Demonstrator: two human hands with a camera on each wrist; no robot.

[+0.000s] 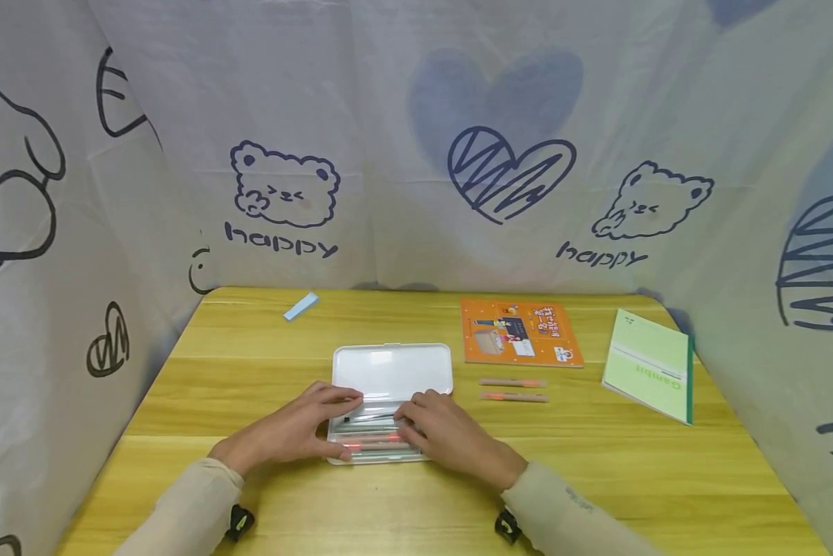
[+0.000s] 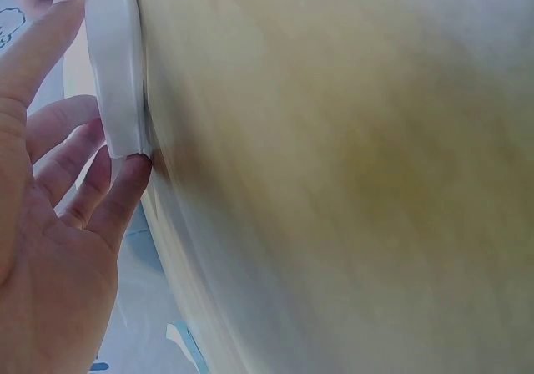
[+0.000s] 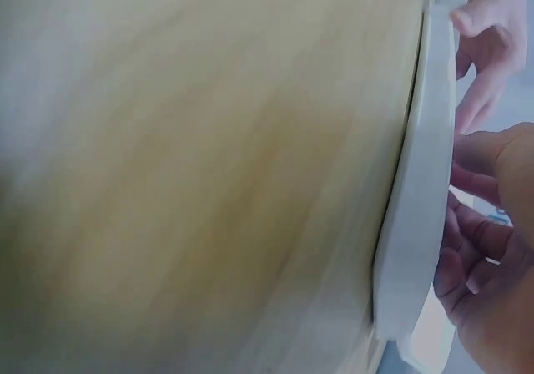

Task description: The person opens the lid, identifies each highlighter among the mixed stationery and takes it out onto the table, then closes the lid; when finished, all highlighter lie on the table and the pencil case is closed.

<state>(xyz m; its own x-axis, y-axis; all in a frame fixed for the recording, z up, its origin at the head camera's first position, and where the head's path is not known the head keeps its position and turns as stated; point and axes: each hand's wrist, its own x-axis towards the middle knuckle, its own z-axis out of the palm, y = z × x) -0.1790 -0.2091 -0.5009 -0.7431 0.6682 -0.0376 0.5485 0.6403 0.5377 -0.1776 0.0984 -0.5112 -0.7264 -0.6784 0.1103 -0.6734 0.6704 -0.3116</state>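
A white pencil case [image 1: 392, 371] lies on the table with its lid folded back. Inside are several pens [image 1: 374, 445], some brownish with orange-pink bands, and a slimmer dark-tipped one nearer the hinge. My left hand [image 1: 298, 428] spans the left end of the case, thumb at the front corner and fingers at the back; the left wrist view shows its fingertips against the case's end wall [image 2: 117, 73]. My right hand [image 1: 451, 436] reaches into the right part, fingers curled at the ends of the pens, which it partly hides. The right wrist view shows its curled fingers [image 3: 471, 249] behind the front wall.
Two brownish pens [image 1: 513, 397] lie right of the case. Behind them is an orange booklet [image 1: 520, 332], with a green notebook [image 1: 648, 367] farther right. A light blue strip [image 1: 301, 306] lies at the back left. Printed curtains [image 1: 388, 154] surround the wooden table [image 1: 388, 510].
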